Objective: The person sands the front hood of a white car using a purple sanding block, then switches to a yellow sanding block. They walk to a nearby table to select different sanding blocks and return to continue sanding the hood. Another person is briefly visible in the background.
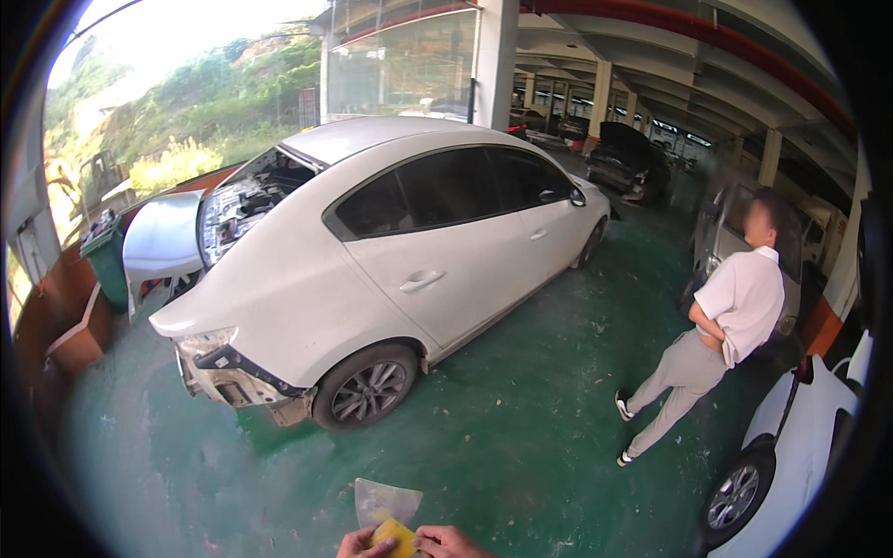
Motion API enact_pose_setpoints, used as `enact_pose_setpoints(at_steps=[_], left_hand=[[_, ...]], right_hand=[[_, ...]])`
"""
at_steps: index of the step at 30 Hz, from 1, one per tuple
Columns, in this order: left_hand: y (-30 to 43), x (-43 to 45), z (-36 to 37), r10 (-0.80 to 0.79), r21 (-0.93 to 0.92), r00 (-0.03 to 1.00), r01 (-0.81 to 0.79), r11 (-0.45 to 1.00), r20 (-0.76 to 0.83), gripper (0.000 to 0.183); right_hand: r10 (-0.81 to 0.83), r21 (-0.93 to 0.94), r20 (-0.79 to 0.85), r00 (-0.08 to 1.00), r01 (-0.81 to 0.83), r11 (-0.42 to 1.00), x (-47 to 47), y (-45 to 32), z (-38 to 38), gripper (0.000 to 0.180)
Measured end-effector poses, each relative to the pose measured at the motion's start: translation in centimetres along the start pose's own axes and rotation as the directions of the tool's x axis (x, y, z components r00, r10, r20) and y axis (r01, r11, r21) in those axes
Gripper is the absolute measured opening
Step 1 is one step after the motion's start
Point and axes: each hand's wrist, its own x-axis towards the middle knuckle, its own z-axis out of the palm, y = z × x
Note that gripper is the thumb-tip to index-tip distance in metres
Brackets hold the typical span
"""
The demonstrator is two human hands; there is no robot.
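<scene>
At the bottom edge, my left hand (pixel 358 543) grips a small yellow flat piece (pixel 397 538), which looks like a plastic spreader. The fingers of my right hand (pixel 448 542) pinch the right edge of the same piece. Just beyond it a pale, flared flat sheet (pixel 386 499) juts out, with a faint yellowish patch near its lower end. How the sheet is held cannot be seen. Ahead stands a white sedan (pixel 418 272), its rear corner (pixel 237 373) stripped of bumper and tail light. Its rear window opening has no glass.
A person (pixel 732 307) in light clothes stands at the right on the green floor (pixel 516 418). Near them are a silver vehicle (pixel 711 261) and a white car body (pixel 802 446). A silver curved panel (pixel 164 237) and a green bin (pixel 108 268) stand at the left.
</scene>
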Motion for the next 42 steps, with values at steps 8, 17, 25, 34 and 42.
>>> enact_pose_setpoints(at_steps=[8, 17, 25, 34, 42], left_hand=[[0.5, -5.7, -10.5, 0.158, -0.085, 0.971, -0.176, 0.981, -0.181, 0.037], [3.7, -14.2, -28.1, 0.073, -0.178, 0.735, -0.257, 0.95, -0.674, 0.03], [5.2, -18.7, -41.5, 0.139, -0.057, 0.581, -0.306, 0.95, -0.802, 0.03], [6.2, -18.6, -56.1, -0.041, -0.169, 0.445, -0.251, 0.953, -0.895, 0.029], [11.9, -16.1, -74.8, -0.161, -0.198, 0.117, -0.49, 0.849, -0.98, 0.03]], right_hand=[[-0.109, -0.157, 0.186, 0.977, 0.139, 0.978, 5.7, -5.4, 10.4, 0.019], [0.139, 0.079, 0.556, 0.819, -0.219, 0.973, 14.2, -6.4, 34.3, 0.011], [-0.106, -0.082, 0.588, 0.802, 0.19, 0.978, 19.7, -9.2, 50.5, 0.015], [0.07, 0.082, 0.805, 0.589, -0.228, 0.97, 32.9, -3.6, 66.9, 0.036], [0.143, -0.144, 0.978, 0.154, -0.006, 0.99, 39.6, -17.0, 81.4, 0.022]])
